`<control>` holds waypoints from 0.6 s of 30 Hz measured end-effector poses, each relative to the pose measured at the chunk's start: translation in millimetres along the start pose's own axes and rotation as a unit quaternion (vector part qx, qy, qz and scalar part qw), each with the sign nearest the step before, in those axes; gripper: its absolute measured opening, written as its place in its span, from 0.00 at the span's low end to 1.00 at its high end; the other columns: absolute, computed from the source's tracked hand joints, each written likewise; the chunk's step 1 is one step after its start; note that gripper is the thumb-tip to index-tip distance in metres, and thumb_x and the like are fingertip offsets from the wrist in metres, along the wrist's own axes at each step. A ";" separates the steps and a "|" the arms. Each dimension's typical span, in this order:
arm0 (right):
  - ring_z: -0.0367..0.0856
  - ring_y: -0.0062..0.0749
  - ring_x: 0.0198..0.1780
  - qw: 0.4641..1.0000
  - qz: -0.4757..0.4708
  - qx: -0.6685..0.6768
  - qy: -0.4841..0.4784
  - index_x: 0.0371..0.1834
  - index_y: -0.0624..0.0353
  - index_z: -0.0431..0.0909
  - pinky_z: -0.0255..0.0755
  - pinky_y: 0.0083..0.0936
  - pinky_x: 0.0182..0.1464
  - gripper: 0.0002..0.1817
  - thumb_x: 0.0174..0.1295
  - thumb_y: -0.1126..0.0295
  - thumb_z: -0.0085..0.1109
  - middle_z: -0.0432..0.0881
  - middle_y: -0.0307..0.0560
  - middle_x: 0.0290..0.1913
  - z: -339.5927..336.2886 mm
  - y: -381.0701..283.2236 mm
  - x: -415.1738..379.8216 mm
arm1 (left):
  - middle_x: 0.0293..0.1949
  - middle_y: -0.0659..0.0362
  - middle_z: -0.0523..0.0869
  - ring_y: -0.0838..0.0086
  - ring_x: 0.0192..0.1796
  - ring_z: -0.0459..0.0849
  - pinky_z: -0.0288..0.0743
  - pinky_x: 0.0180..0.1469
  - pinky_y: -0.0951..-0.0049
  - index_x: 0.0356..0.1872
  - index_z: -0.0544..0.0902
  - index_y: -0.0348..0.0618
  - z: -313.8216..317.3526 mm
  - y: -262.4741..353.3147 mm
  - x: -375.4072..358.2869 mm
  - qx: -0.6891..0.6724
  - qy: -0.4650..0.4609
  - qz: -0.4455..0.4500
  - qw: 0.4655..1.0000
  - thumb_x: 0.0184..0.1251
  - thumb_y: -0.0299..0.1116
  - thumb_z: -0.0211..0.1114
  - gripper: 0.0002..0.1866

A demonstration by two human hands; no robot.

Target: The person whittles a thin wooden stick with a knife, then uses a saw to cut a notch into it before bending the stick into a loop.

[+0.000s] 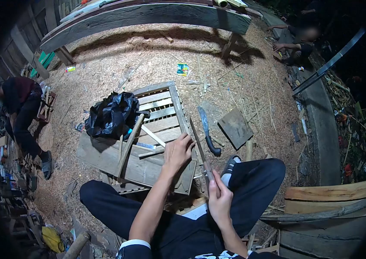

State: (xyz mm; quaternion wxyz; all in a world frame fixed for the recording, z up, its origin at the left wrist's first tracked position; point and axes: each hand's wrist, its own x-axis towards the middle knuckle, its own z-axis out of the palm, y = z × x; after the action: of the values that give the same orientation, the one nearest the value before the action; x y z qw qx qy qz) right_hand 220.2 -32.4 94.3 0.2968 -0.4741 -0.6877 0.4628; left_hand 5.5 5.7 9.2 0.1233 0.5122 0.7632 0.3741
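My right hand (220, 197) is wrapped round the handle of a long, narrow-bladed knife (200, 149), whose blade points away from me. Close to the blade's left side, my left hand (177, 152) has its fingers curled together; what they hold, if anything, is hidden. Beneath that hand are a slatted wooden panel (162, 123) and a flat board (101, 151). A pale wooden stick (153, 136) runs up to the left hand. Left of it, a hammer (130, 144) leans by a black plastic bag (113, 114).
A machete (206, 129) with a dark handle and a square wooden board (235, 128) lie on the shavings-covered ground. A long bench (148, 16) spans the back. One person (23, 112) bends at left; another (299, 41) sits at far right. Planks (334, 193) stand at right.
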 end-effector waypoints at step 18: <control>0.86 0.25 0.56 0.988 0.147 0.048 -0.024 0.68 0.74 0.79 0.79 0.25 0.60 0.23 0.80 0.67 0.59 0.90 0.58 0.58 -23.5 -30.7 31.5 | 0.43 0.52 0.85 0.46 0.39 0.87 0.79 0.38 0.49 0.42 0.83 0.42 9.2 -0.9 -4.4 0.020 0.019 0.026 0.999 0.76 0.39 0.67 0.10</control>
State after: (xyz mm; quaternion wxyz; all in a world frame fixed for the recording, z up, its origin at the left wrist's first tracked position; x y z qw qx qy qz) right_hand 216.7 1.4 130.8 0.2313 -0.5439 -0.5943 0.5455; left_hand 12.1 5.7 1.3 0.0889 0.5268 0.7594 0.3712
